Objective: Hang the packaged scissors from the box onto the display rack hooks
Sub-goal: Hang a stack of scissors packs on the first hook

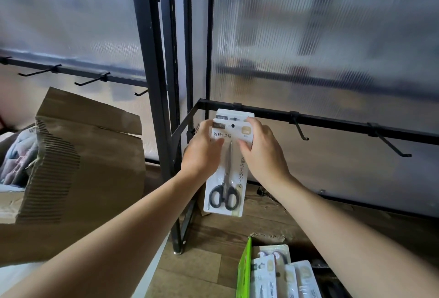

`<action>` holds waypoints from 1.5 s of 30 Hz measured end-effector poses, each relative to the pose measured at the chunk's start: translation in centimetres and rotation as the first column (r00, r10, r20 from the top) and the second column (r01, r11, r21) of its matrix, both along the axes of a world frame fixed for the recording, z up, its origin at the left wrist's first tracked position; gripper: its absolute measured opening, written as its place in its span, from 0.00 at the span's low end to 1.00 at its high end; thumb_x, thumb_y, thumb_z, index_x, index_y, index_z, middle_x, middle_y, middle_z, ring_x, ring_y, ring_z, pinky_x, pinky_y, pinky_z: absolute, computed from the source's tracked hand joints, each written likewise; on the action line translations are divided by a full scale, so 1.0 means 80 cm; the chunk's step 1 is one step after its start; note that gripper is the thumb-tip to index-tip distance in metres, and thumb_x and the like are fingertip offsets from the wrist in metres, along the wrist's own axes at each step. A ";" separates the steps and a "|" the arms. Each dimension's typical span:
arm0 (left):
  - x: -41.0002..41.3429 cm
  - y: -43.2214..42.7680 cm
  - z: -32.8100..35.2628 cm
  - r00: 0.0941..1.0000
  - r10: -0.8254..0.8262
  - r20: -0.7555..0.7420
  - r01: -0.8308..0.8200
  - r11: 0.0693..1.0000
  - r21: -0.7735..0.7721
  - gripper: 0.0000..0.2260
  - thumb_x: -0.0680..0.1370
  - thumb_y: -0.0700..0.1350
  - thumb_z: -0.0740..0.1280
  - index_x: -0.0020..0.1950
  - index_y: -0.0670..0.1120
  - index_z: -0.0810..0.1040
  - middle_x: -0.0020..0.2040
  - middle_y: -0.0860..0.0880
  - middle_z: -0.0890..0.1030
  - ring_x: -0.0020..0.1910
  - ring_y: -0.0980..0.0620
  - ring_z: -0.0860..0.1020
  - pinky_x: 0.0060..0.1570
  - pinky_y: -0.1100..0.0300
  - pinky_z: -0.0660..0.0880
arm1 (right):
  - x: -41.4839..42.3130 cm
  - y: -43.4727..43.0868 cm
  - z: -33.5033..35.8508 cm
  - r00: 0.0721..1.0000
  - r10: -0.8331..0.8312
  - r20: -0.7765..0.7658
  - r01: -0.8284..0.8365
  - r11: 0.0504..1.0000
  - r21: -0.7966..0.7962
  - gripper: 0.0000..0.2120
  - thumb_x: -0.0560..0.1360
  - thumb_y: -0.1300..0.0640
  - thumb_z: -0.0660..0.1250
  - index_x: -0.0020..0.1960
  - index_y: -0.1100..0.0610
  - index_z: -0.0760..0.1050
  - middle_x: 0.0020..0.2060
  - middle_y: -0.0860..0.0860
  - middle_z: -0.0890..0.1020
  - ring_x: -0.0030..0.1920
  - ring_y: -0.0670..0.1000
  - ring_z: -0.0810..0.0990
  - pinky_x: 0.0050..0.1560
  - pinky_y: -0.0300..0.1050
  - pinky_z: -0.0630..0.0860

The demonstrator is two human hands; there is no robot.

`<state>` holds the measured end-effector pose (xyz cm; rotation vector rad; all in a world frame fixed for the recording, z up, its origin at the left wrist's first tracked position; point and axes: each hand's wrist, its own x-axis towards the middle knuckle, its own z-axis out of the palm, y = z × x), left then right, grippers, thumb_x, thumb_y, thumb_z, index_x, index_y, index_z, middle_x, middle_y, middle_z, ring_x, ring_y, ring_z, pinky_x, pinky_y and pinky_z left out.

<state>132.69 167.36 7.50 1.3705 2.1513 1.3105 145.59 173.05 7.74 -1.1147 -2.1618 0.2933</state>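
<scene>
Beyond the box (244,271), left hand (202,152) and right hand (263,152) each pinch the scissors pack (228,178) near its top.

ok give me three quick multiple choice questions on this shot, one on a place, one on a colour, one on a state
1. Where are the spare packs?
A. in the box at bottom right
B. on the top rail
C. on the far-left hooks

2. What colour are the handles?
A. red
B. black
C. green

3. The front pack is:
A. lying on the floor
B. gripped in the air
C. inside the box

Answers:
1 A, they stand upright in the green-edged box.
2 B, both loops show black through the clear front.
3 B, the left hand and right hand grip its upper part.
</scene>
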 end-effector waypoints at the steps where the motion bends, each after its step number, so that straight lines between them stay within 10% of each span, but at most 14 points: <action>1: -0.001 0.005 0.000 1.000 -0.003 -0.003 0.003 1.000 -0.010 0.19 0.82 0.47 0.59 0.72 0.54 0.61 0.41 0.51 0.77 0.34 0.55 0.74 0.28 0.61 0.64 | -0.002 0.002 -0.001 1.000 -0.002 -0.010 0.002 1.000 -0.002 0.24 0.79 0.53 0.65 0.73 0.53 0.63 0.57 0.56 0.75 0.50 0.56 0.78 0.42 0.44 0.69; 9: -0.009 0.045 0.006 0.996 0.090 0.000 -0.089 0.992 -0.085 0.11 0.82 0.46 0.59 0.62 0.47 0.63 0.41 0.49 0.74 0.36 0.52 0.73 0.29 0.58 0.65 | -0.020 0.033 0.000 0.993 -0.069 -0.100 0.070 0.998 0.009 0.21 0.76 0.53 0.70 0.64 0.57 0.66 0.56 0.56 0.73 0.49 0.56 0.77 0.40 0.45 0.67; 16: -0.010 0.067 0.006 0.998 0.064 -0.025 -0.066 0.994 -0.091 0.12 0.81 0.45 0.61 0.63 0.45 0.65 0.61 0.44 0.72 0.49 0.47 0.72 0.45 0.55 0.68 | -0.025 0.051 -0.010 0.986 -0.117 -0.119 0.115 0.993 -0.023 0.18 0.77 0.54 0.68 0.63 0.56 0.65 0.53 0.54 0.71 0.46 0.55 0.75 0.39 0.46 0.68; 34: -0.021 0.079 -0.005 0.999 0.043 -0.007 -0.044 0.996 -0.077 0.13 0.81 0.43 0.62 0.63 0.43 0.64 0.51 0.44 0.76 0.45 0.46 0.76 0.43 0.54 0.74 | -0.038 0.072 -0.020 0.975 -0.161 -0.154 0.145 0.983 -0.109 0.22 0.77 0.51 0.68 0.65 0.53 0.64 0.58 0.52 0.74 0.51 0.54 0.77 0.42 0.45 0.70; 45: 0.039 0.006 -0.034 0.950 -0.022 -0.313 -0.079 0.949 -0.306 0.18 0.82 0.50 0.59 0.68 0.43 0.63 0.64 0.42 0.69 0.58 0.40 0.73 0.47 0.52 0.68 | 0.039 0.011 -0.040 0.940 -0.149 0.308 0.156 0.988 0.001 0.25 0.79 0.47 0.63 0.71 0.55 0.60 0.60 0.56 0.73 0.56 0.58 0.77 0.46 0.51 0.75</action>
